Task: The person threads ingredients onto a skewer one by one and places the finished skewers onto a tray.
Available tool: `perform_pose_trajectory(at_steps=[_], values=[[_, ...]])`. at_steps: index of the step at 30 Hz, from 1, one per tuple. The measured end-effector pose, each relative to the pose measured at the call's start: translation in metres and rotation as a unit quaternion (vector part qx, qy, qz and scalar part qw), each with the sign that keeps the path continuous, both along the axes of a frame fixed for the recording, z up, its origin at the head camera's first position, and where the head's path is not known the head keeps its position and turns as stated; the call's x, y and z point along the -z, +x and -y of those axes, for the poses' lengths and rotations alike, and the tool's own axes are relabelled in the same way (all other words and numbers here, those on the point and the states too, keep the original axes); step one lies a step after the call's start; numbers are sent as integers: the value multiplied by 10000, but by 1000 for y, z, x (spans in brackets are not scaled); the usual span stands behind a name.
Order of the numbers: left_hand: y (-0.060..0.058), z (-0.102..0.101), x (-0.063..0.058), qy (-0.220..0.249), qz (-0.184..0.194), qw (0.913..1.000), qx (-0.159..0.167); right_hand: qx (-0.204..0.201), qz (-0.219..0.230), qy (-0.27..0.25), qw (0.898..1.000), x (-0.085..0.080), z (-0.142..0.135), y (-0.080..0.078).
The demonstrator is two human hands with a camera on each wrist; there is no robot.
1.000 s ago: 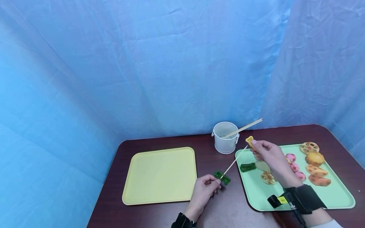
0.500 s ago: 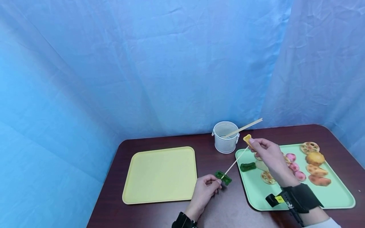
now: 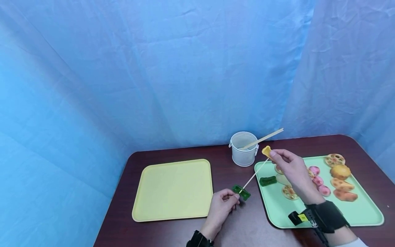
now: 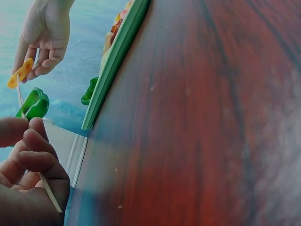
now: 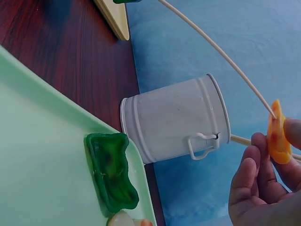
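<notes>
My left hand [image 3: 219, 209] pinches a thin wooden skewer [image 3: 255, 174] near its lower end, just below a green pepper piece [image 3: 241, 192] threaded on it. The skewer slants up to the right. At its upper tip my right hand [image 3: 291, 168] holds a yellow pepper piece [image 3: 266, 151] between thumb and fingers. In the right wrist view the skewer's tip meets the face of the yellow pepper piece [image 5: 279, 134]. The left wrist view shows the skewer's tail end [image 4: 51, 194] sticking out below the curled left fingers.
A green tray [image 3: 367, 214] on the right bears another green pepper piece [image 3: 267, 181], lotus root slices [image 3: 335, 160], pink balls and brown pieces. Behind stands a white bucket [image 3: 242, 157] with spare skewers [image 3: 266, 138]. A yellow tray [image 3: 173, 190] lies left on the dark table.
My right hand has moved slightly left with the yellow pepper piece, bringing it onto the skewer's tip. The left hand has barely moved.
</notes>
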State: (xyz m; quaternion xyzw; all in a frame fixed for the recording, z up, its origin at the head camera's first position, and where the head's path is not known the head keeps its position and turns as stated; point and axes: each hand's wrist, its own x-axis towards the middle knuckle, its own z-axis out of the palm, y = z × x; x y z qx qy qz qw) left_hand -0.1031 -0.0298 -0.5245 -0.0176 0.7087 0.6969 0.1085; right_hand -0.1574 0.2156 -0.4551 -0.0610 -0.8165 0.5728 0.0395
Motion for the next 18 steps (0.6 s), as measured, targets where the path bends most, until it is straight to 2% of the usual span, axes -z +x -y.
perform_pose_trajectory(at_steps=[8,18], values=[[1,-1,-1,27,23,9999,-96,2,-173,310,9994,0,-1,4],[2,-2,-5,68,26,9999,-116,-345,34,1,9994,-9,-2,8]])
